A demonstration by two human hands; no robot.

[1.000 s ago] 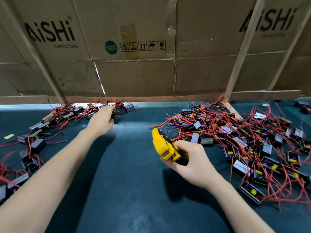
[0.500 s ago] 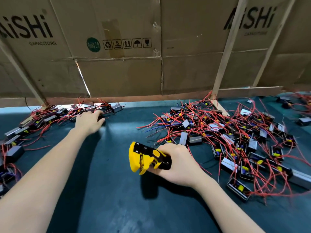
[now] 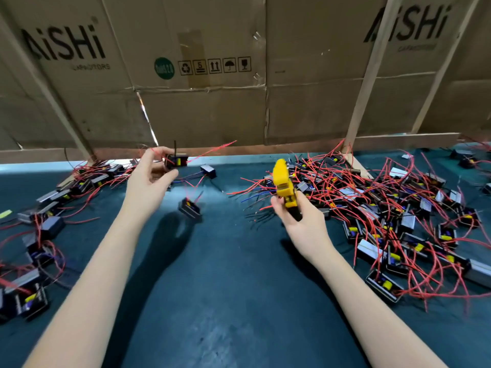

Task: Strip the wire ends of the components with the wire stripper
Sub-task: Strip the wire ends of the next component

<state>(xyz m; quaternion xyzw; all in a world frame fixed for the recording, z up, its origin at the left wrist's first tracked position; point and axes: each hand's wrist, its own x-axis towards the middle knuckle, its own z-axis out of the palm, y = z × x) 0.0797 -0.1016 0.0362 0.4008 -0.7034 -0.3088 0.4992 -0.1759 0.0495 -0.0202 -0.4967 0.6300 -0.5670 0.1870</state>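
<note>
My left hand (image 3: 148, 179) holds a small black component (image 3: 177, 161) with a yellow part, lifted above the table; its red wire (image 3: 212, 151) sticks out to the right. A second component (image 3: 190, 207) dangles or falls just below it, blurred, tangled by red wire. My right hand (image 3: 295, 216) grips the yellow wire stripper (image 3: 283, 183), its head pointing up and away, apart from the held component. A large heap of components with red wires (image 3: 393, 216) lies on the right, a smaller heap (image 3: 47, 208) on the left.
The table has a dark teal mat (image 3: 225, 274). Cardboard sheets printed AiSHi (image 3: 199, 75) and wooden slats (image 3: 369, 75) wall off the back. One loose component (image 3: 208, 170) lies near the back edge between the heaps.
My left hand has lifted a component out of the left heap and moved right with it. My right hand has raised the stripper and turned its head upward.
</note>
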